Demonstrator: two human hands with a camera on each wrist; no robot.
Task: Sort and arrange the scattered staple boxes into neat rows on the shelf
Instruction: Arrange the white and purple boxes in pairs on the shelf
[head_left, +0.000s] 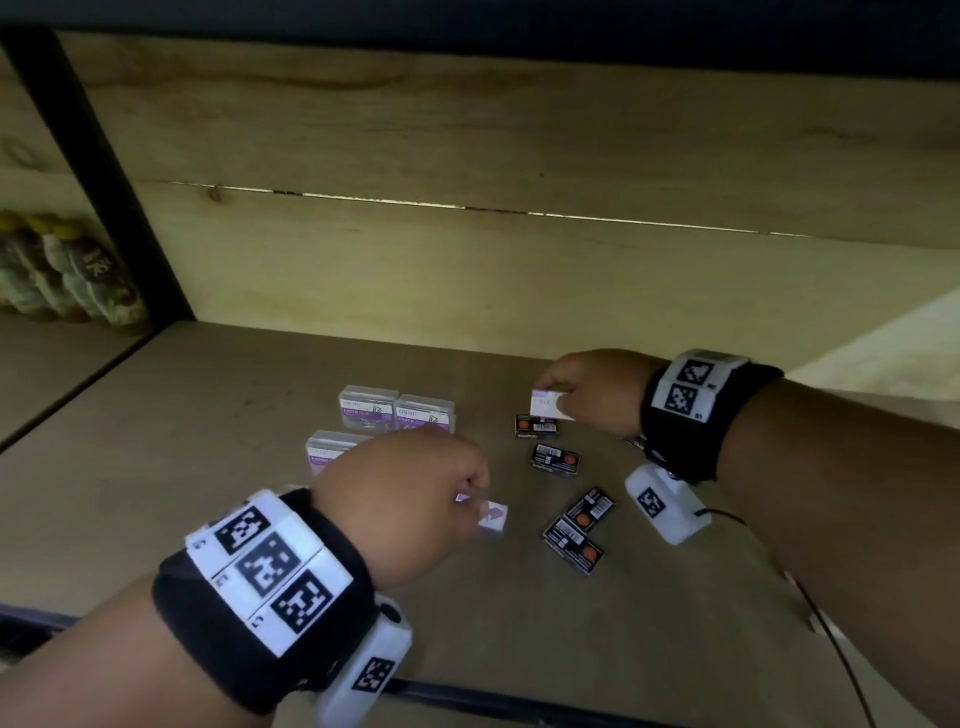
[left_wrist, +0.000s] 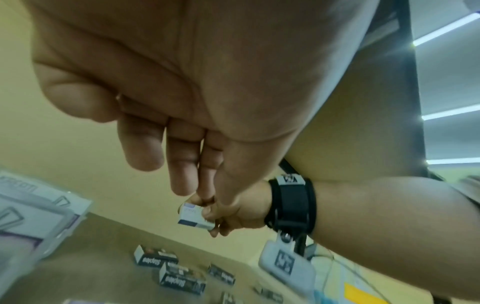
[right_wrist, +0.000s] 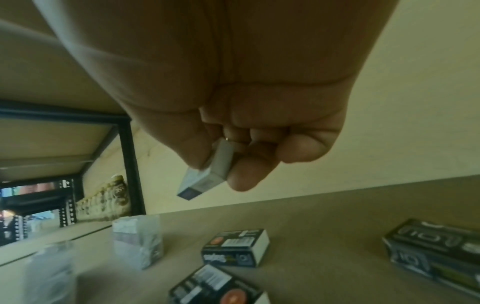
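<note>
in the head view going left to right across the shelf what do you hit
Bottles in the side bay → clear plastic paper clip boxes → left hand holding a small white and purple box → black staple boxes with orange dots → right hand holding a white box.

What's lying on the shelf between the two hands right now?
In the head view, two black staple boxes lie between the left hand and the right hand.

matt wood-grain shelf (head_left: 208, 467), clear glossy plastic clip cases (head_left: 369, 410), printed card staple boxes (head_left: 555, 460)
</note>
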